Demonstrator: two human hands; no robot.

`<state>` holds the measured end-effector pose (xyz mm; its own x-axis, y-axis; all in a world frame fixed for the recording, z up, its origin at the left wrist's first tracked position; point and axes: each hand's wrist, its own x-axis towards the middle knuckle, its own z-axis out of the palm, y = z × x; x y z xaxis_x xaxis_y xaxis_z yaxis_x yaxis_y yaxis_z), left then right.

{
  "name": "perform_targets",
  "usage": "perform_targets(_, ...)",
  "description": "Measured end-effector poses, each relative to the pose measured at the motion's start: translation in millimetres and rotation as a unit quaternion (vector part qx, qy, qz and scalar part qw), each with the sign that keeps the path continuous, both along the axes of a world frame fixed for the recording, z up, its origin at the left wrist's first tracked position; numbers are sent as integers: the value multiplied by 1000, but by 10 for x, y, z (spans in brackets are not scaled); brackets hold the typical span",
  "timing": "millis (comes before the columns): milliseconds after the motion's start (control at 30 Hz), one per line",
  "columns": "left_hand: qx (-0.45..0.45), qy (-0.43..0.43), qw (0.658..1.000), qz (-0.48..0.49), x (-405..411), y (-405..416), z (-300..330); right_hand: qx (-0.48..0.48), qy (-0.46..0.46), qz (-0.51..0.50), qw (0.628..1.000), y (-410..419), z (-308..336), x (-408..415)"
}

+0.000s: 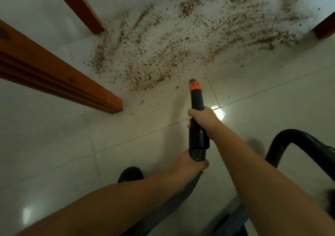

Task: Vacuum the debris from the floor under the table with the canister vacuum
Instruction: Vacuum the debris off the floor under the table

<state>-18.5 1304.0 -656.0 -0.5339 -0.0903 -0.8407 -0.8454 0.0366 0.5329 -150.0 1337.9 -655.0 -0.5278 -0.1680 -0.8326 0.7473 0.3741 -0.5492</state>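
Both forearms up close, left grip (192, 163) wrapped around the ribbed hose (197, 155), right grip (203, 116) clamped on the black wand (196, 105).
Barely started I'd say: one big debris patch (181, 41) sits just ahead of the orange nozzle tip (194, 86), untouched, between three orange counter legs (108, 101).

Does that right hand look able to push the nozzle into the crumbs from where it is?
Probably yes. The right hand grips the wand, whose nozzle tip sits beside the debris edge with bare floor between. The table legs stand off left.
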Motion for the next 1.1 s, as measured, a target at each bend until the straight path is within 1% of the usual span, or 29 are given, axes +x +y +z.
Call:
perform_targets(67, 2, 6, 1000, -23, 212, -31, -256, -3, -5, -19, 1000, 45, -283, 238)
perform_targets(167, 32, 6, 999, 8, 400, -71, -566, -9, 13, -8, 1000, 46, -623, 442)
perform_targets(267, 54, 6, 998, 16, 492, -113, -749, -20, 39, 4, 999, 5, -793, 535)
perform_targets(367, 81, 21, 996, 19, 602, -61, -802, -16, 44, 9, 999, 66, -831, 629)
perform_targets(433, 92, 34, 994, 39, 678, 30, -809, -11, 42, 15, 999, 131, -834, 689)
perform_targets(567, 115, 32, 989, 83, 765, 189, -813, 6, 49, 61, 997, 171, -781, 773)
perform_targets(800, 138, 25, 990, 2, 919, 352, -666, 59, 46, 62, 995, 456, -727, 934)
perform_targets(900, 146, 15, 989, 4, 1063, 390, -633, 59, 28, 90, 994, 460, -690, 1058)
perform_targets(1000, 143, 10, 989, 23, 1196, 352, -629, 40, 14, 119, 992, 340, -659, 1172)
perform_targets(1100, 143, 12, 989, 38, 1247, 246, -650, 31, 19, 121, 992, 214, -655, 1224)
